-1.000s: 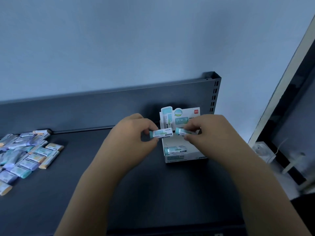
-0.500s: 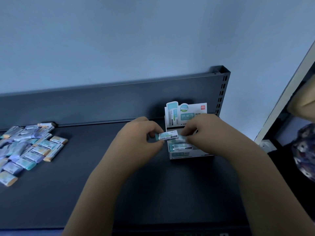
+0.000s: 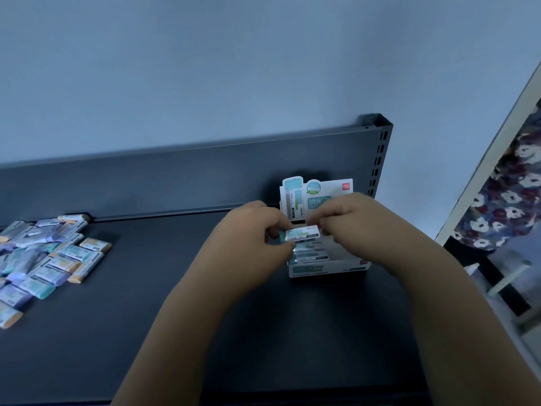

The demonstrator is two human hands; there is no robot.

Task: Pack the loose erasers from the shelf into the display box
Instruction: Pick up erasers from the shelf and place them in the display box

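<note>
Eraser packing: early days, I'd say, with a big pile left to go

Both hands are hovering right over the display box (image 3: 328, 268), which is sitting on the dark shelf (image 3: 175, 303) near its back wall. The left hand (image 3: 251, 230) is pinching the 9 o'clock end of one eraser (image 3: 303, 233), and the right hand (image 3: 348, 221) is pinching its 3 o'clock end, so each grip is closed on that same piece. It's hanging flat just above the open box, not dropped in yet. A few packed erasers (image 3: 310, 253) are showing inside, toward the 9 o'clock side; the right hand is hiding the rest, so I can't tell how full it's getting. Way off at 9 o'clock from the box, the loose erasers (image 3: 44, 259) are lying in a messy heap, dozens by the look of it, so most of the job is waiting.
</note>
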